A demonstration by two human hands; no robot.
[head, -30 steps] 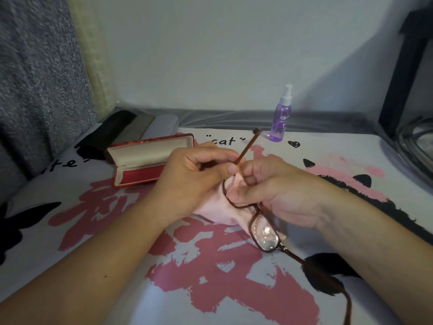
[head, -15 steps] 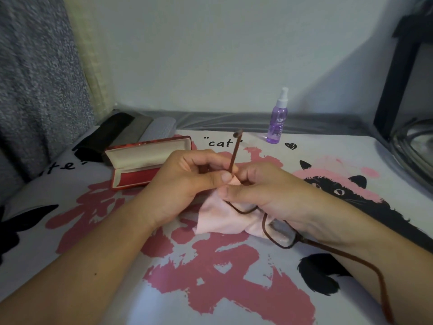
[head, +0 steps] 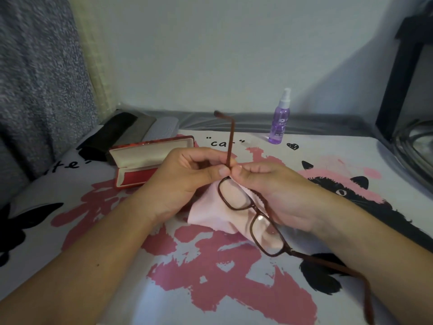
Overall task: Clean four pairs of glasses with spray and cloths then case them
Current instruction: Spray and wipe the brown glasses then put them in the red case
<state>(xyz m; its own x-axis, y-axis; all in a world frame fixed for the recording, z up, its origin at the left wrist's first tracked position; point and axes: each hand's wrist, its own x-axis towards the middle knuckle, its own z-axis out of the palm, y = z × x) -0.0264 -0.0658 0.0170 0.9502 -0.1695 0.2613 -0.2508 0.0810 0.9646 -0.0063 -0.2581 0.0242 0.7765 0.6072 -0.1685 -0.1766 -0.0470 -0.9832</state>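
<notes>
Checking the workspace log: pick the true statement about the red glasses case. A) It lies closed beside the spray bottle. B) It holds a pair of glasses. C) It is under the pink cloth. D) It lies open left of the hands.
D: the red glasses case lies open, its cream lining bare, left of the hands.

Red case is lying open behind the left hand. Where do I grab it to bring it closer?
Take the red case by its lower tray, pinching the front and back walls from above at the left end. The lid stands open behind, and the left hand blocks the right end.
</notes>
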